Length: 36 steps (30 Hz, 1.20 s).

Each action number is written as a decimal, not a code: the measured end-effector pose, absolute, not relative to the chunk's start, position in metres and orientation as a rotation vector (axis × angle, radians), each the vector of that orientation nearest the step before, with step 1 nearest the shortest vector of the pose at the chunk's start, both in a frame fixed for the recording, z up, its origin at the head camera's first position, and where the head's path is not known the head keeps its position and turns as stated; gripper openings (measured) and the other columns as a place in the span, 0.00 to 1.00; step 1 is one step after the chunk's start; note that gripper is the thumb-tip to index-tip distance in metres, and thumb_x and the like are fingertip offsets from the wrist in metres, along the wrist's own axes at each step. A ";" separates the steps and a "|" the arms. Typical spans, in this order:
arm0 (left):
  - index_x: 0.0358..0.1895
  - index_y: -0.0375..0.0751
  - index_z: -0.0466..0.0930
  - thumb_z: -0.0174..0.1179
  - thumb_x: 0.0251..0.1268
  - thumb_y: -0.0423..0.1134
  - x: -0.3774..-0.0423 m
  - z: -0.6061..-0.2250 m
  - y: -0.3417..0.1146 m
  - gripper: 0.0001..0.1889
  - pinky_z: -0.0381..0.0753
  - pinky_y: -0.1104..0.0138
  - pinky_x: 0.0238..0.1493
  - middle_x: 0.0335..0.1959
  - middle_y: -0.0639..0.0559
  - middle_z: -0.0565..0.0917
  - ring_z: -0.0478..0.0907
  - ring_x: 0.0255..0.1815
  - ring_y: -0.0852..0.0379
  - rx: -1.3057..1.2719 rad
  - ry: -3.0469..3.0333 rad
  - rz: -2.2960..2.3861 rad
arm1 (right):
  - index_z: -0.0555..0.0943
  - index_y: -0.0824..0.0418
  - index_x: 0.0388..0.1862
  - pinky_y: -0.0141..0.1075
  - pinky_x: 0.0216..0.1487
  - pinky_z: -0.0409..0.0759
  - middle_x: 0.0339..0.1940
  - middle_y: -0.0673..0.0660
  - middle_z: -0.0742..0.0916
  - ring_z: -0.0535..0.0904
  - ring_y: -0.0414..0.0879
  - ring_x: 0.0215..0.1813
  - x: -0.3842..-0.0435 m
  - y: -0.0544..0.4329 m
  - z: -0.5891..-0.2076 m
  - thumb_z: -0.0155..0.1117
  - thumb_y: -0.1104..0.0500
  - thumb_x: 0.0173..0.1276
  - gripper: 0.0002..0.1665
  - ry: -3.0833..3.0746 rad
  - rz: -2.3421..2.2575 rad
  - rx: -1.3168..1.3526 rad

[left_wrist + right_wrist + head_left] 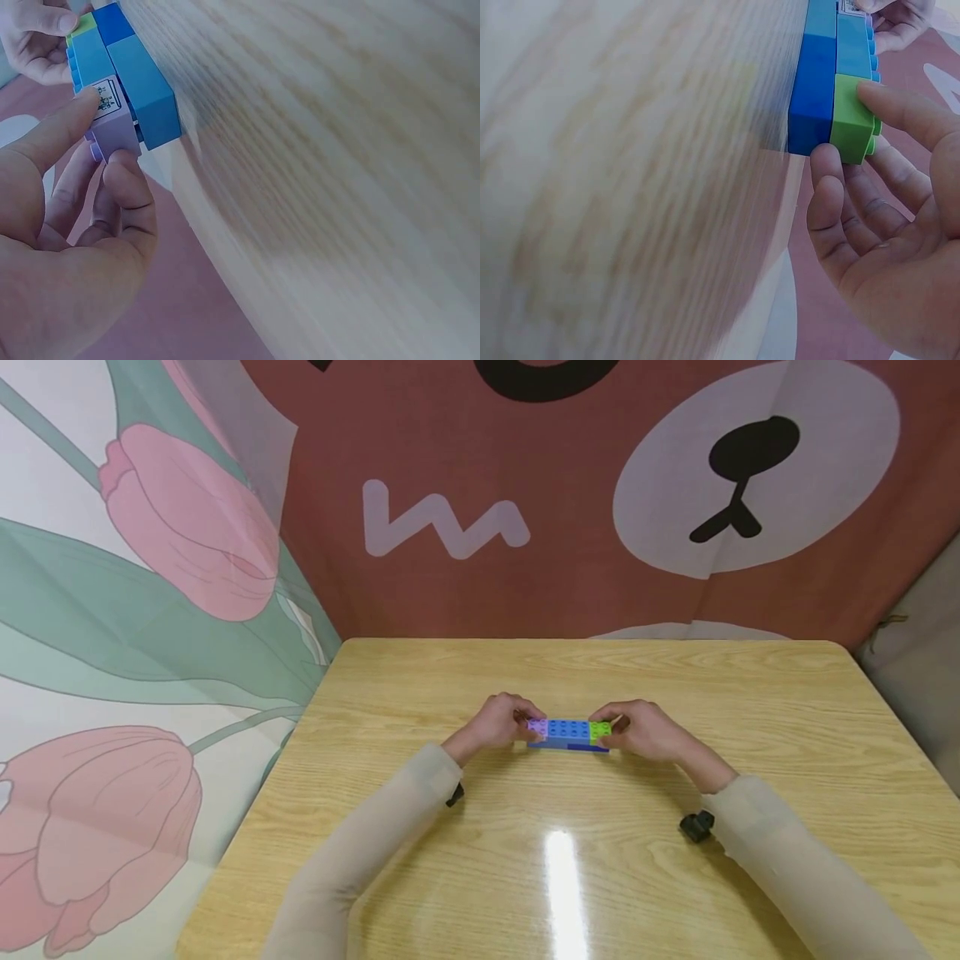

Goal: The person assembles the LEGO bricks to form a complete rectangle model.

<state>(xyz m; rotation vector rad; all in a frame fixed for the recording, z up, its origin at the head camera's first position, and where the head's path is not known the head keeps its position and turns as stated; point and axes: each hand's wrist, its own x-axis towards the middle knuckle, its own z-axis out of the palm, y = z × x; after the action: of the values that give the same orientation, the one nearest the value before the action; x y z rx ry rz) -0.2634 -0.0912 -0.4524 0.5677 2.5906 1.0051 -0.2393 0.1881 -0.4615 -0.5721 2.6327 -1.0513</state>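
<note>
A two-layer row of toy building bricks stands on the wooden table (570,677). Its upper layer has a purple brick (118,129) with a printed face at the left end, a light blue brick (568,728) in the middle and a green brick (847,120) at the right end. Below lie a lighter blue brick (144,82) and a dark blue brick (812,94). My left hand (502,721) pinches the purple brick, thumb on its print; a narrow gap shows beneath that brick. With thumb and fingers, my right hand (651,729) grips the green brick.
A patterned cloth (450,593) hangs behind the table's far edge, and a tulip-print cloth (187,677) hangs along the left. Small black devices (697,827) sit at both wrists, near the tabletop. Light glares off the table's near part.
</note>
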 end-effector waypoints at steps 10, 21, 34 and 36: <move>0.50 0.48 0.88 0.72 0.59 0.39 -0.261 -0.451 -0.093 0.14 0.75 0.72 0.35 0.40 0.55 0.85 0.74 0.35 0.60 0.612 2.580 1.017 | 0.83 0.57 0.57 0.36 0.34 0.80 0.54 0.61 0.86 0.82 0.46 0.43 -0.240 0.189 -0.463 0.71 0.56 0.66 0.21 2.629 -1.057 -0.571; 0.45 0.49 0.89 0.74 0.57 0.39 -0.262 -0.454 -0.093 0.12 0.75 0.72 0.32 0.38 0.56 0.84 0.74 0.33 0.61 0.553 2.557 1.075 | 0.83 0.57 0.57 0.36 0.34 0.80 0.54 0.61 0.86 0.82 0.46 0.42 -0.242 0.189 -0.465 0.72 0.54 0.66 0.21 2.627 -1.061 -0.571; 0.48 0.48 0.88 0.72 0.59 0.39 -0.263 -0.455 -0.094 0.13 0.74 0.72 0.33 0.39 0.54 0.84 0.72 0.33 0.60 0.574 2.528 1.088 | 0.83 0.57 0.57 0.36 0.35 0.80 0.55 0.62 0.86 0.83 0.47 0.43 -0.241 0.188 -0.464 0.71 0.55 0.66 0.21 2.619 -1.072 -0.554; 0.48 0.48 0.88 0.72 0.59 0.40 -0.262 -0.455 -0.094 0.13 0.75 0.72 0.34 0.39 0.54 0.84 0.73 0.33 0.60 0.569 2.540 1.069 | 0.83 0.57 0.57 0.36 0.35 0.80 0.55 0.62 0.85 0.83 0.47 0.43 -0.241 0.188 -0.465 0.71 0.55 0.66 0.21 2.615 -1.072 -0.558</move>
<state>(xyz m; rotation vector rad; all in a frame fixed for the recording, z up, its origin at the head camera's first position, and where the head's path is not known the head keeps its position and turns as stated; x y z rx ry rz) -0.2621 -0.0942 -0.4554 0.5694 2.5399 1.0688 -0.2411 0.1882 -0.4646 -0.5579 2.6154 -1.0725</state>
